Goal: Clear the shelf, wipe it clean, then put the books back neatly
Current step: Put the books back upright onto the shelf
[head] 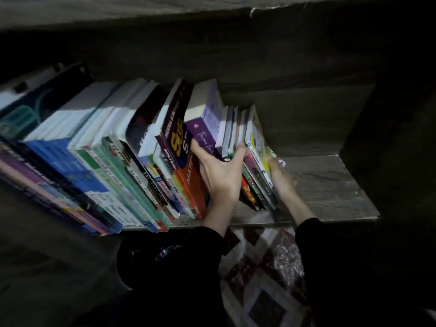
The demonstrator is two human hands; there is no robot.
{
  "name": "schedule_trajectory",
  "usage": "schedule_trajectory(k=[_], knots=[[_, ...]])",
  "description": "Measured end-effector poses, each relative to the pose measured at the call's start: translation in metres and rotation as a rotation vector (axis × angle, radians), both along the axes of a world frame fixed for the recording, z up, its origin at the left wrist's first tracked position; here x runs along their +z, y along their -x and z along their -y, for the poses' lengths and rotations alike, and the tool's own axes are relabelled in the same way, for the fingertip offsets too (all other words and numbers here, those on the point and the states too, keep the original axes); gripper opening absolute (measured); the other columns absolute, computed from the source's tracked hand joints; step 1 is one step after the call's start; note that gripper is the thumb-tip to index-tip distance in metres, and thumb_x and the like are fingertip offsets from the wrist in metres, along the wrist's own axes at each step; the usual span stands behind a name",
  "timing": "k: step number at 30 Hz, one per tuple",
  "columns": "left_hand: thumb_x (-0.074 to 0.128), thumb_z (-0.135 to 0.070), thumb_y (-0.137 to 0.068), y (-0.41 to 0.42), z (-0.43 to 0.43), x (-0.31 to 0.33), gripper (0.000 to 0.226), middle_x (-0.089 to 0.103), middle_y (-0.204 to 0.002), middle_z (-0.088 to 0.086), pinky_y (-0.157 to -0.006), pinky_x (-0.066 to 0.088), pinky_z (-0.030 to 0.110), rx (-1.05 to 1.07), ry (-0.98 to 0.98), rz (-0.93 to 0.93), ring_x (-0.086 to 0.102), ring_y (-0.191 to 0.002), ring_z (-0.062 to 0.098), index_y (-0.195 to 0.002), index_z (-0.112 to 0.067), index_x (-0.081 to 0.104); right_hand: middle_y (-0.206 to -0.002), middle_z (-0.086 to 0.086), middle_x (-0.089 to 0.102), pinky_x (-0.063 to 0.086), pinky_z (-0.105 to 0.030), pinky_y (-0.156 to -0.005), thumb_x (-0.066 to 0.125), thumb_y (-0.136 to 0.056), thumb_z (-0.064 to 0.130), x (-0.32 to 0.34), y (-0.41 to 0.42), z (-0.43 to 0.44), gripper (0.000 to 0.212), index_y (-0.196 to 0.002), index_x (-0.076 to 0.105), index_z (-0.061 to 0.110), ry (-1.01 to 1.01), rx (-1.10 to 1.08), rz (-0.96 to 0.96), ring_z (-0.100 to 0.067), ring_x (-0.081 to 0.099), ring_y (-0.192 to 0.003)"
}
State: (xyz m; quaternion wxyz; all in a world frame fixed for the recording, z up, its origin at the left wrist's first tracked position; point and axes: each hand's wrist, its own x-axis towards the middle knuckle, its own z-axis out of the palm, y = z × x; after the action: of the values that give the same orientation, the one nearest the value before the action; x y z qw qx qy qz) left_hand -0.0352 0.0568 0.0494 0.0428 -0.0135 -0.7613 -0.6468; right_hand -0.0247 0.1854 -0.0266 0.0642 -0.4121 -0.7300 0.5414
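Note:
A long row of books [113, 147] stands spine-out on a grey wooden shelf [330, 185], leaning to the left. My left hand [221, 175] spreads over the spines of a purple book [205, 135] and the thin books beside it, fingers gripping their front edges. My right hand [282, 178] presses against the right side of the last thin books [258, 161], a small group with yellow and green covers. Both hands clamp this group between them. Black sleeves cover both forearms.
The right third of the shelf board is bare up to the dark side wall [382, 138]. A thick dark binder [40, 102] leans at the row's far left. Below the shelf lies a patterned red and white rug [266, 267].

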Motion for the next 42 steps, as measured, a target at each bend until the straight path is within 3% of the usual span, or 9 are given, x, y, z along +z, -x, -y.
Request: schedule_trajectory(k=[4, 8, 15, 20, 23, 26, 31, 35, 42], knots=[[0.053, -0.061, -0.08, -0.004, 0.016, 0.002, 0.103, -0.001, -0.16, -0.002, -0.109, 0.001, 0.017, -0.111, 0.082, -0.195, -0.003, -0.141, 0.002, -0.151, -0.022, -0.01, -0.108, -0.012, 0.069, 0.05, -0.044, -0.092, 0.042, -0.094, 0.059, -0.007, 0.032, 0.06, 0.053, -0.104, 0.07, 0.015, 0.562, 0.01, -0.401, -0.024, 0.066, -0.097], [0.037, -0.061, -0.087, -0.011, 0.038, -0.018, 0.09, -0.018, -0.158, 0.002, -0.111, -0.011, 0.015, -0.269, 0.263, -0.374, -0.02, -0.137, -0.001, -0.147, -0.022, -0.017, -0.103, -0.006, 0.071, 0.05, -0.042, -0.093, 0.035, -0.097, 0.054, -0.014, 0.033, 0.07, 0.047, -0.095, 0.071, 0.024, 0.373, -0.038, -0.394, -0.021, 0.067, -0.098], [0.062, -0.03, -0.09, -0.013, 0.049, -0.048, 0.082, 0.026, -0.153, 0.015, -0.098, 0.012, -0.008, -0.134, 0.384, -0.532, 0.025, -0.134, 0.01, -0.152, -0.02, 0.01, -0.138, -0.003, 0.053, 0.04, -0.048, -0.105, 0.027, -0.103, 0.044, 0.028, -0.011, 0.065, 0.045, -0.14, 0.045, 0.025, -0.034, 0.039, -0.512, -0.023, 0.052, -0.124], [0.069, -0.044, -0.08, 0.003, 0.035, -0.04, 0.082, 0.061, -0.122, 0.007, -0.081, 0.044, 0.021, -0.082, 0.333, -0.121, 0.061, -0.103, 0.019, -0.146, -0.018, 0.029, -0.151, 0.007, 0.036, 0.023, -0.047, -0.116, 0.008, -0.092, 0.067, 0.053, -0.02, 0.071, 0.06, -0.144, 0.029, 0.048, -0.13, 0.2, -0.476, -0.016, 0.033, -0.138], [0.069, -0.037, -0.084, 0.005, 0.035, -0.043, 0.065, 0.065, -0.107, 0.011, -0.075, 0.042, 0.016, -0.059, 0.25, -0.051, 0.064, -0.091, 0.023, -0.134, -0.006, 0.041, -0.154, 0.018, 0.024, 0.007, -0.028, -0.114, 0.008, -0.101, 0.048, 0.072, -0.007, 0.077, 0.044, -0.144, 0.018, 0.051, -0.293, 0.317, -0.428, 0.0, 0.019, -0.137], [0.067, -0.032, -0.086, -0.005, 0.038, -0.046, 0.067, 0.059, -0.083, 0.005, -0.062, 0.043, 0.011, -0.053, 0.298, -0.131, 0.055, -0.061, 0.011, -0.135, 0.003, 0.039, -0.157, 0.011, 0.021, 0.006, -0.029, -0.115, 0.008, -0.101, 0.047, 0.061, -0.008, 0.074, 0.05, -0.149, 0.02, 0.036, -0.289, 0.243, -0.313, -0.012, 0.016, -0.144], [0.047, -0.029, -0.1, -0.018, 0.044, -0.053, 0.068, 0.061, -0.104, 0.006, -0.068, 0.037, -0.002, -0.122, 0.354, -0.1, 0.056, -0.089, 0.013, -0.15, -0.003, 0.01, -0.157, 0.007, 0.023, 0.009, -0.035, -0.118, 0.013, -0.095, 0.059, 0.015, -0.029, 0.068, 0.061, -0.15, 0.023, 0.032, -0.164, 0.199, -0.287, -0.014, 0.017, -0.145], [0.04, -0.03, -0.102, -0.031, 0.055, -0.052, 0.063, 0.045, -0.144, 0.003, -0.107, 0.039, 0.031, -0.165, 0.309, -0.088, 0.044, -0.129, 0.015, -0.153, -0.019, 0.004, -0.155, 0.005, 0.027, 0.019, -0.041, -0.116, 0.034, -0.084, 0.074, -0.003, -0.046, 0.074, 0.078, -0.149, 0.023, 0.034, -0.275, 0.191, -0.373, -0.014, 0.02, -0.142], [0.044, -0.013, -0.094, -0.049, 0.095, -0.018, 0.029, 0.054, -0.101, -0.011, -0.08, 0.05, 0.028, -0.016, 0.301, -0.502, 0.059, -0.091, 0.012, -0.113, -0.017, 0.064, -0.138, -0.008, 0.046, 0.032, -0.037, -0.107, 0.051, -0.091, 0.034, 0.046, -0.04, 0.104, 0.054, -0.141, 0.041, 0.016, -0.707, 0.112, -0.766, -0.015, 0.035, -0.127]])
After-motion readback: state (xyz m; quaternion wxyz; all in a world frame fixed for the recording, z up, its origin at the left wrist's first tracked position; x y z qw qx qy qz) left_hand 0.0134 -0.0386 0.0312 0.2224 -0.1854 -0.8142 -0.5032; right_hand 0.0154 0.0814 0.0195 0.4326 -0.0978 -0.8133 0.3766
